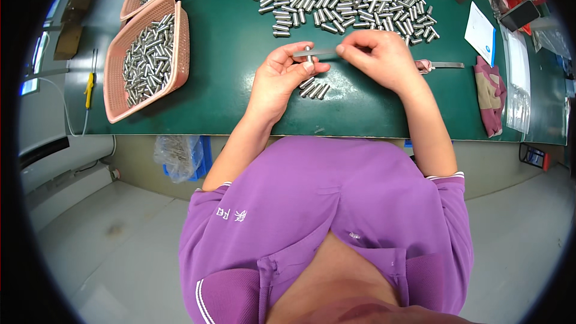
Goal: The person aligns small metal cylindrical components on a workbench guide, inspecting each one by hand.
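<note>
Bright, fairly even light falls on my green worktop point(222, 60), with a pale, soft glare near the middle of its near edge. Toward the far edge, the metal pins point(345, 0) glint sharply. The thin strip between my hands point(381, 63) looks slightly blurred. Beyond the left edge, whitish-blue patches glow; past both side edges, everything bends into dark, rounded borders.

A green table point(222, 96) bears a loose heap of metal pins point(342, 7). Pink baskets point(182, 48) stand left; a cloth point(489, 97) lies right.
</note>
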Tool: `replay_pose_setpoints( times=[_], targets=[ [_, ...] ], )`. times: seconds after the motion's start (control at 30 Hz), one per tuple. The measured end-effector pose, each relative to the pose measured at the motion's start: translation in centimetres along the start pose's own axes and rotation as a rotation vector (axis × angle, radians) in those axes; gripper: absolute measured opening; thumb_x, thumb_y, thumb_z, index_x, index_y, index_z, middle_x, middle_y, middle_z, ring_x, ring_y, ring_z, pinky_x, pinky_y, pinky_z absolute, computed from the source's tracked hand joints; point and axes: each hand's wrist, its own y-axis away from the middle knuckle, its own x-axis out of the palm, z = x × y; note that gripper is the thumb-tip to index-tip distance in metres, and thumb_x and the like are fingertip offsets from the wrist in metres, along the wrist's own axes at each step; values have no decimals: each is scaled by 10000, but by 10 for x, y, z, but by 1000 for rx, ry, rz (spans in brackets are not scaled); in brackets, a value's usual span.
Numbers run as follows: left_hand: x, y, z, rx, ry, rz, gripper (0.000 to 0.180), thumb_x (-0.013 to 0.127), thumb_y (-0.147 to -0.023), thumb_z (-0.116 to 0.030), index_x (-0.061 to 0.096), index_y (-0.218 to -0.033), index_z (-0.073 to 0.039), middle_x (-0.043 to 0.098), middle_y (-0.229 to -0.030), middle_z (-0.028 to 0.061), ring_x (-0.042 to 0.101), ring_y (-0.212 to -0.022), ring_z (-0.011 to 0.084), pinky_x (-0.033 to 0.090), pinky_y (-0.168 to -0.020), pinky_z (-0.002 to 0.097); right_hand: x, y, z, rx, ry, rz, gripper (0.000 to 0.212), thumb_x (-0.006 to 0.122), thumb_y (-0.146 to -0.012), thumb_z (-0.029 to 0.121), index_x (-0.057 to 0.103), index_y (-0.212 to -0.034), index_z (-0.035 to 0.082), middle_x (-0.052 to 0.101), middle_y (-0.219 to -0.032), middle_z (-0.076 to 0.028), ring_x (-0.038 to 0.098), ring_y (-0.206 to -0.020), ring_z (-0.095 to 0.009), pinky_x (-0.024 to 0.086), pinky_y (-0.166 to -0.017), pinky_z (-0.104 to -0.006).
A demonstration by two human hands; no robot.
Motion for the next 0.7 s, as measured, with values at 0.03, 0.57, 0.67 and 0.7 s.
replay_pose_setpoints(
  times=[0.03, 0.57, 0.67, 0.7],
  targets=[
    [1, 0, -1, -2, -29, -6, 330, 596, -870, 16, 511, -1188, 41, 617, -944, 107, 664, -936, 242, 520, -863, 297, 7, -1, 2, -80, 64, -43, 224, 642, -800, 342, 709, -830, 130, 648, -689, -45, 624, -629, -229, 481, -589, -333],
    [3, 2, 0, 29, -63, -55, 321, 612, -849, 47, 530, -1159, 39, 625, -931, 119, 672, -905, 244, 535, -827, 295, -13, -3, -14, 62, -3, 69, 229, 654, -793, 354, 715, -818, 135, 643, -667, -35, 615, -610, -185, 471, -587, -300],
    [4, 2, 1, 21, -77, -44, 315, 609, -851, 48, 531, -1156, 39, 630, -937, 125, 672, -902, 245, 536, -828, 295, -7, -4, -8, -6, 45, 65, 227, 648, -793, 351, 715, -820, 136, 649, -683, -44, 620, -625, -205, 476, -591, -311],
    [6, 2, -1, 7, -73, -62, 311, 610, -850, 49, 534, -1151, 39, 625, -929, 118, 672, -902, 244, 536, -826, 293, 6, -4, -3, -100, 40, -5, 228, 640, -793, 350, 715, -817, 135, 653, -702, -53, 622, -643, -228, 478, -595, -321]
  ],
)
